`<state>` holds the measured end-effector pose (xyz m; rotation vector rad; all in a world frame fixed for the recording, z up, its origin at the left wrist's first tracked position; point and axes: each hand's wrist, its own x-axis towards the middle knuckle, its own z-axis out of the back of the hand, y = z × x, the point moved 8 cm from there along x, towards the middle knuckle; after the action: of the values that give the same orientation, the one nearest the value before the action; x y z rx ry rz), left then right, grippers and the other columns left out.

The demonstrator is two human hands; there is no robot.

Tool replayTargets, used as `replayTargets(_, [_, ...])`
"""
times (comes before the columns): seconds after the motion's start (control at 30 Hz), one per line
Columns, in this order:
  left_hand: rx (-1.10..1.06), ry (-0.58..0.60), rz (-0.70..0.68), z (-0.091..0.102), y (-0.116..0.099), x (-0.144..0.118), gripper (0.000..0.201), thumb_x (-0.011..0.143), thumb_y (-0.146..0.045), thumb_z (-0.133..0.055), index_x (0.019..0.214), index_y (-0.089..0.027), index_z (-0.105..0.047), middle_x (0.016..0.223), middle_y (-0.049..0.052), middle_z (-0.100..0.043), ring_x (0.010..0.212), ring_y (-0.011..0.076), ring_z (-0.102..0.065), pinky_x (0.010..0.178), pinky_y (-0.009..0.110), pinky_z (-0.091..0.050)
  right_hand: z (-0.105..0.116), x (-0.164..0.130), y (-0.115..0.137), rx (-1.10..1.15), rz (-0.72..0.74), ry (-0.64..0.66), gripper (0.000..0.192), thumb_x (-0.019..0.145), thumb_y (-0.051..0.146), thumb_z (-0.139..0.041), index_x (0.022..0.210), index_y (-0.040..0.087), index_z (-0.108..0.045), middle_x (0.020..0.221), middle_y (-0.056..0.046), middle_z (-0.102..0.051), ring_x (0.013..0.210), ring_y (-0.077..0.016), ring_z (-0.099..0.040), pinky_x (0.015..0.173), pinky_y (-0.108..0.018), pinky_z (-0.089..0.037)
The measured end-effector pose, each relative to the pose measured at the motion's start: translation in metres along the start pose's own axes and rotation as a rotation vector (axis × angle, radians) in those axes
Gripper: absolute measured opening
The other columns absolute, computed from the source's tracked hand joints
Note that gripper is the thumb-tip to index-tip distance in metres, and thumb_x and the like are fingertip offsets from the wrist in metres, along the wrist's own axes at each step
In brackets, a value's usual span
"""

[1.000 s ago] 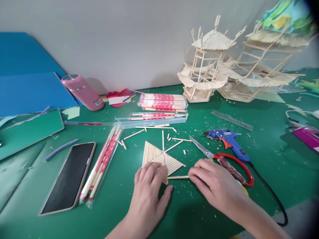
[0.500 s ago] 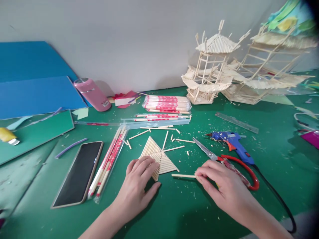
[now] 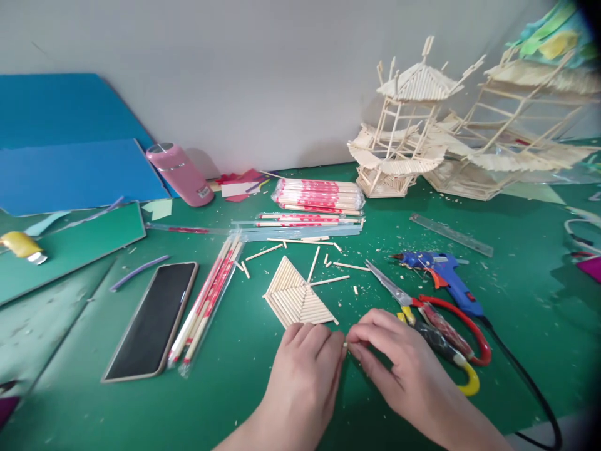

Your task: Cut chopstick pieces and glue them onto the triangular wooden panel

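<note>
Close together at the near side of the table are my two hands. The fingers of my left hand (image 3: 305,369) are curled, seemingly round one end of a thin wooden stick (image 3: 346,345). My right hand (image 3: 399,363) pinches the stick between thumb and fingers; only a short pale bit shows between the hands. Just beyond them lies a fan-shaped panel of sticks (image 3: 298,297), its left and lower sections filled with parallel rows. Two bare spokes stick out at its upper right.
Right of my hands lie red-handled scissors (image 3: 486,338), yellow-and-black pliers (image 3: 441,344) and a blue hot glue gun (image 3: 441,269) with a black cord. A phone (image 3: 153,319) and bagged sticks (image 3: 206,297) lie left. Stick-built pavilions (image 3: 417,88) and a pink bottle (image 3: 181,175) stand behind.
My left hand has left the panel and moved right to the stick, its fingers now curled. My right hand has shifted slightly left and down with the stick. The pliers have come into sight.
</note>
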<state>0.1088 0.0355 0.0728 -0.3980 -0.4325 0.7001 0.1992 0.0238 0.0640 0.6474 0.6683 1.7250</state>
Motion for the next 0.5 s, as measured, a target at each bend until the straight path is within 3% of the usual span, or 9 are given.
replayTargets(0.33, [-0.06, 0.03, -0.014, -0.016, 0.003, -0.011, 0.025, 0.084, -0.01, -0.033, 0.077, -0.016, -0.055, 0.066, 0.006, -0.054, 0.056, 0.0155, -0.05, 0.05, 0.025, -0.043, -0.01, -0.012, -0.009, 0.059, -0.013, 0.022, 0.014, 0.087, 0.017, -0.039, 0.087, 0.021, -0.053, 0.079, -0.002, -0.054, 0.074, -0.0142, -0.053, 0.064, -0.027, -0.045])
replayTargets(0.4, [-0.084, -0.026, -0.043, -0.013, 0.004, -0.013, 0.027, 0.084, -0.011, -0.031, 0.08, -0.016, -0.057, 0.065, 0.006, -0.054, 0.054, 0.0154, -0.049, 0.048, 0.025, -0.042, 0.006, -0.017, -0.021, 0.028, -0.041, -0.053, 0.012, 0.086, 0.02, -0.043, 0.094, 0.023, -0.052, 0.08, -0.001, -0.056, 0.071, -0.0125, -0.055, 0.063, -0.024, -0.046])
replayTargets(0.5, [-0.156, -0.096, -0.012, 0.005, 0.015, -0.011, 0.025, 0.084, -0.013, -0.035, 0.088, -0.016, -0.06, 0.07, 0.007, -0.057, 0.061, 0.0163, -0.052, 0.053, 0.027, -0.044, 0.055, -0.036, -0.057, -0.163, -0.214, -0.331, 0.018, 0.083, 0.033, -0.049, 0.099, 0.025, -0.054, 0.079, 0.0, -0.057, 0.065, -0.0124, -0.056, 0.057, -0.022, -0.047])
